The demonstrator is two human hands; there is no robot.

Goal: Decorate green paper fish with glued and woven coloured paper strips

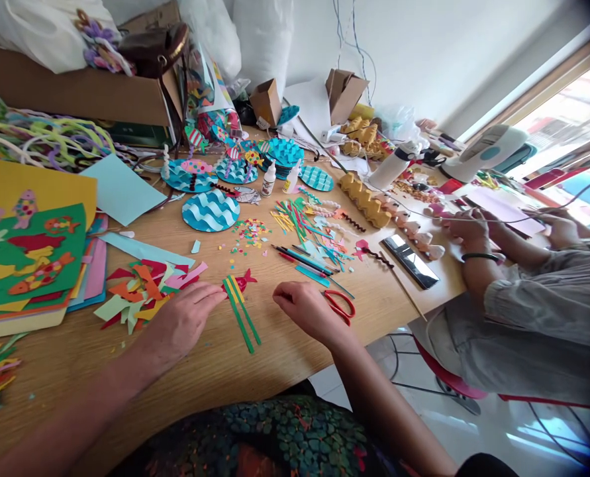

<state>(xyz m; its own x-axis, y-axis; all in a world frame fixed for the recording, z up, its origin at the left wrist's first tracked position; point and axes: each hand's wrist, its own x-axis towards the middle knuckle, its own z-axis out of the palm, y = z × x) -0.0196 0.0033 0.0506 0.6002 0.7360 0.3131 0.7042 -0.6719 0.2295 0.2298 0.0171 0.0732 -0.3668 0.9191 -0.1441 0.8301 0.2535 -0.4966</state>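
Note:
On the wooden table in front of me lies a small red paper fish [245, 281], with narrow green and yellow paper strips [245, 323] laid across its body and trailing toward me. My left hand [181, 319] has its fingers closed together at the fish's left end, touching it. To the right of the fish, my right hand [302, 306] rests low over the table with its fingers curled in. Whatever it may hold is hidden. Red-handled scissors [341, 307] lie beside that hand, partly behind the wrist. Beyond it are several pencils [304, 260].
Colored paper scraps [146, 291] and a stack of paper sheets [31, 311] lie at left. Blue wavy discs [210, 212], glue bottles [269, 179] and thin paper strips [299, 222] fill the middle. A black phone [410, 262] and another person's hands [468, 228] are at right.

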